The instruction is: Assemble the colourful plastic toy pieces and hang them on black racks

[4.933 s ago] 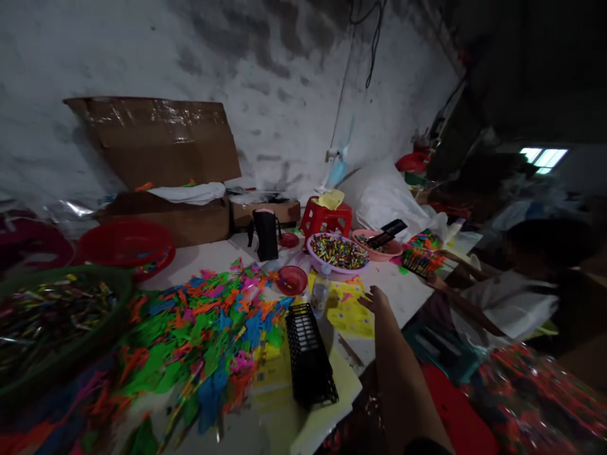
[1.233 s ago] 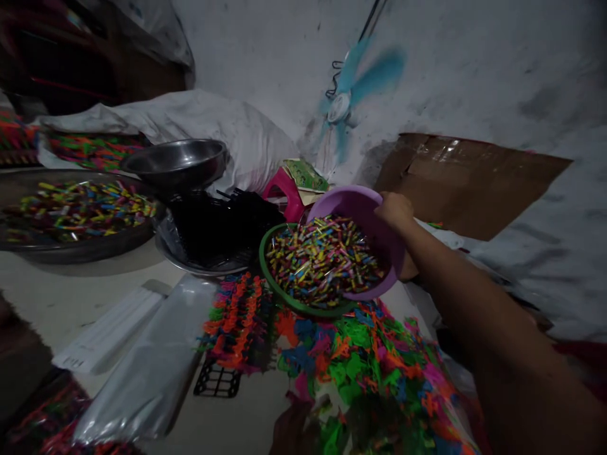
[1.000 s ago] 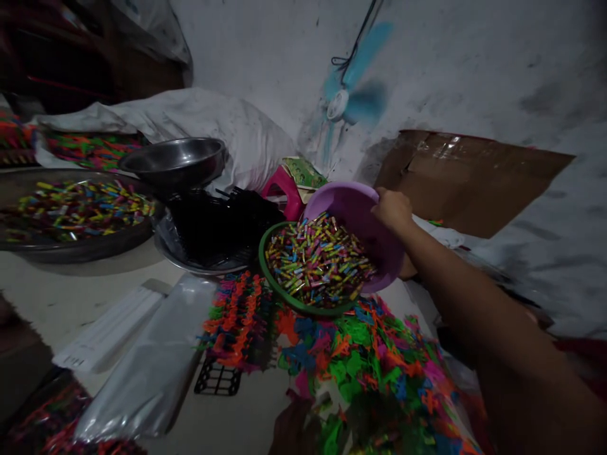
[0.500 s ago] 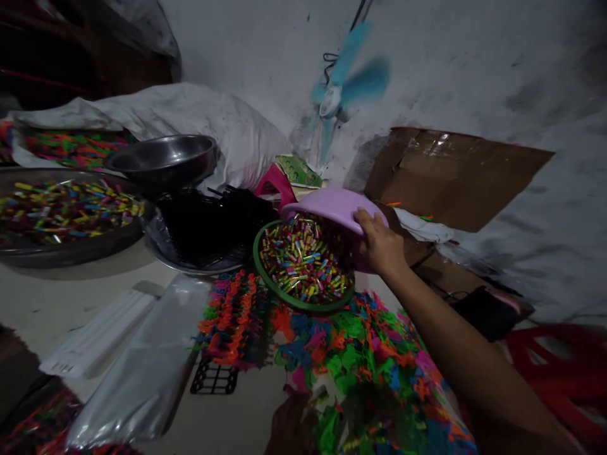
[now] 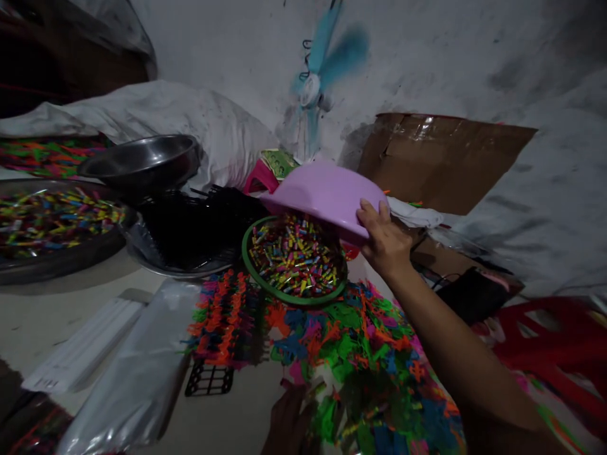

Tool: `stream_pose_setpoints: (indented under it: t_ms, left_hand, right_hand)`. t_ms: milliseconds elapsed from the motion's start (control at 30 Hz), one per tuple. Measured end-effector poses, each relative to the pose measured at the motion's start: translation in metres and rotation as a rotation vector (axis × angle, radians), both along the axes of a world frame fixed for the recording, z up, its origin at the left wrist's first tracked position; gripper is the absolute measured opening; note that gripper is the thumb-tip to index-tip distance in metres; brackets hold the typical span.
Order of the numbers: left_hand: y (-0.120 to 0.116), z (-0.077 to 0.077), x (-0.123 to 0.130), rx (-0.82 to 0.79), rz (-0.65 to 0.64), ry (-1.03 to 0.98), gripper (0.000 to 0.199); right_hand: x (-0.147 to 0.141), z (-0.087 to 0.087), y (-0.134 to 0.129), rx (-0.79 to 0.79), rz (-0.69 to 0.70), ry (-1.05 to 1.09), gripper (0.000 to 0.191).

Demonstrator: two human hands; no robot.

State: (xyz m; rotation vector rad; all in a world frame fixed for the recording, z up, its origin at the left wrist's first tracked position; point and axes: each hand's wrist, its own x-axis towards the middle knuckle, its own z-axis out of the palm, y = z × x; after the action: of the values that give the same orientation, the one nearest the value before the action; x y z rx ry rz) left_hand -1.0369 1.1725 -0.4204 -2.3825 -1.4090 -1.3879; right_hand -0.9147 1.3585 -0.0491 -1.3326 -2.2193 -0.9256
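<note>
My right hand (image 5: 385,239) grips the rim of a purple plastic basin (image 5: 327,189), thumb and fingers closed on its edge. The basin is tipped over, its mouth facing down to the left above a green-rimmed basin (image 5: 293,296). Small, shiny, multicoloured tubes (image 5: 298,256) fill that lower basin. In shadow at the bottom, my left hand (image 5: 287,417) rests near the table with fingers bent together. A small pinkish bit shows at its fingertips, too dark to name. Beside it spreads a pile of bright plastic figures (image 5: 346,347).
Left stand a wide metal basin of tubes (image 5: 61,268), a steel bowl (image 5: 142,161) and a tray of black plastic parts (image 5: 190,230). Clear plastic bags (image 5: 133,373) and a black grid piece (image 5: 208,379) lie in front. Behind are a spinning fan (image 5: 310,90) and cardboard (image 5: 441,158).
The purple basin has tipped further over and looks larger, showing more of its outside. My right hand keeps its grip. The view has shifted slightly, moving most things leftward; my left hand stays low.
</note>
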Motion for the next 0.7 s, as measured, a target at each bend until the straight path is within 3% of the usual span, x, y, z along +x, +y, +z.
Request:
stream_pose_setpoints:
  t_ms: [200,433,567,700]
  left_hand:
    - [-0.002,0.003,-0.001,-0.017,0.006,-0.008,0.042]
    - [-0.001,0.008,-0.003,-0.005,-0.01,-0.024,0.043]
    - [-0.001,0.013,-0.007,-0.011,-0.034,-0.021,0.045]
    - [0.0,0.023,-0.01,-0.047,-0.035,-0.016,0.048]
  right_hand:
    - [0.004,0.008,0.013,0.018,0.049,0.012,0.072]
    - [0.018,0.008,0.017,0.171,0.018,0.214,0.068]
    - [0.032,0.022,0.012,0.192,-0.067,0.359,0.063]
    - [0.08,0.028,0.005,0.27,-0.265,0.737,0.057]
